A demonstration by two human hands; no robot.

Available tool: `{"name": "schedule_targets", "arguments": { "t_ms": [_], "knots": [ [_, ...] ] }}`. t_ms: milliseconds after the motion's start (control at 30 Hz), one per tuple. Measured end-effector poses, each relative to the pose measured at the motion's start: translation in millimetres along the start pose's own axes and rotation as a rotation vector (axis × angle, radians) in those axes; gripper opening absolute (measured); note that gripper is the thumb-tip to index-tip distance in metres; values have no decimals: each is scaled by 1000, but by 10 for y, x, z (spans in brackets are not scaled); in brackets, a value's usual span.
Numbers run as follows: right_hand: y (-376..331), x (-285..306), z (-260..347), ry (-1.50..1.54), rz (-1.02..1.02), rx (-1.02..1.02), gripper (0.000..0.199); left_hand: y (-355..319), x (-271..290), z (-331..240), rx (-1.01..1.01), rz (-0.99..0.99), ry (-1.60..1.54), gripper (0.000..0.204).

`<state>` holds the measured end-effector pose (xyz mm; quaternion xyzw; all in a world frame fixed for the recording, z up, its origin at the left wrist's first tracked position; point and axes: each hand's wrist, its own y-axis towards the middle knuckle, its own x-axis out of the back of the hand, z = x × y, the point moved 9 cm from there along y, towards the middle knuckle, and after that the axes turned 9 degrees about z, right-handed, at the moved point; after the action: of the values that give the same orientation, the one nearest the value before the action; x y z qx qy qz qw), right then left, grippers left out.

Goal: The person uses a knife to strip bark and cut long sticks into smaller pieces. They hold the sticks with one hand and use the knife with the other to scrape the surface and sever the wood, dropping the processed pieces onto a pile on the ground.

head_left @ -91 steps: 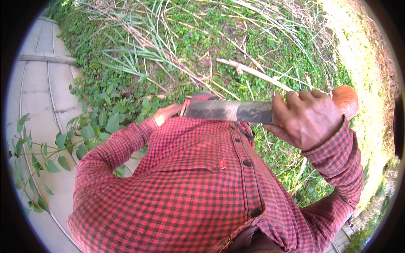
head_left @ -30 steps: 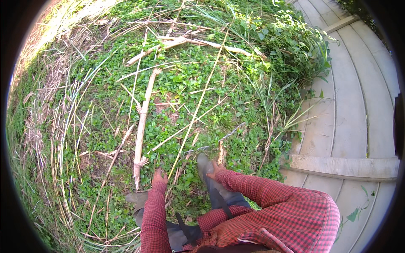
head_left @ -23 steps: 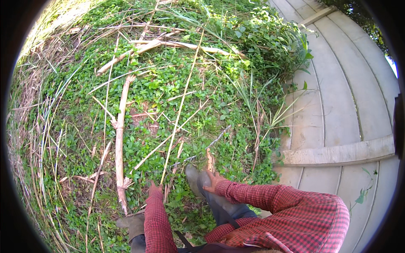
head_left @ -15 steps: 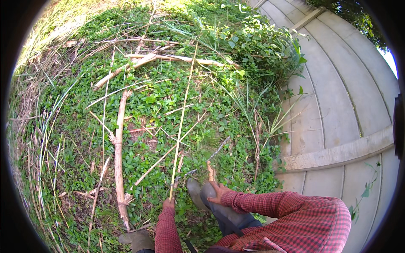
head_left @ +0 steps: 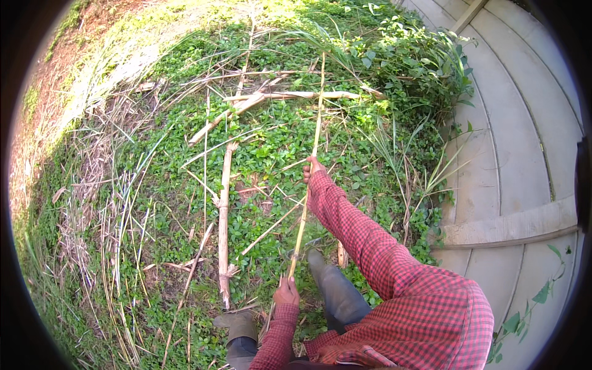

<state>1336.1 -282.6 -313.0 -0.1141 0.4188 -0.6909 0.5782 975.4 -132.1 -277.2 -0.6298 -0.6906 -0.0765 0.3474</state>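
Note:
A long, thin yellow cane [head_left: 302, 223] runs from near my body away across the green plants. My left hand [head_left: 287, 291] is closed around its near end. Farther up, my right hand [head_left: 313, 169] grips the same cane, with the arm stretched forward. Beside my right boot [head_left: 338, 290] is a short light-brown piece [head_left: 341, 254], partly hidden by the sleeve; its kind cannot be made out. My left boot [head_left: 237, 324] stands near the lower end of a thick dry stalk [head_left: 224, 216].
More thick dry stalks [head_left: 246, 103] lie crossed ahead over low leafy plants [head_left: 271, 139]. Dry grass and thin stems [head_left: 117, 240] spread on the left. A grey panelled wall [head_left: 493, 148] with a raised ledge [head_left: 512, 223] stands on the right, with a bush [head_left: 425, 68] against it.
My right hand has left the brown piece beside my boot and now grips the cane farther up. The left hand keeps hold of the near end. The view has shifted left.

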Motion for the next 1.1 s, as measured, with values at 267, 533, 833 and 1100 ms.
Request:
{"name": "schedule_targets", "arguments": {
  "t_ms": [267,533,833,1100],
  "knots": [
    [-1305,810,1979,216,180,470,26,270,-198,-1214,-350,-2,93,26],
    [-1179,1388,2678,337,47,497,37,512,134,-2058,-364,66,193,28],
    [-1834,-990,1536,23,468,293,30,-456,2469,-1132,-118,-375,463,33],
    [-2431,-1891,-529,178,480,-138,15,-2911,3764,461,328,-431,809,31]
  ]
}}
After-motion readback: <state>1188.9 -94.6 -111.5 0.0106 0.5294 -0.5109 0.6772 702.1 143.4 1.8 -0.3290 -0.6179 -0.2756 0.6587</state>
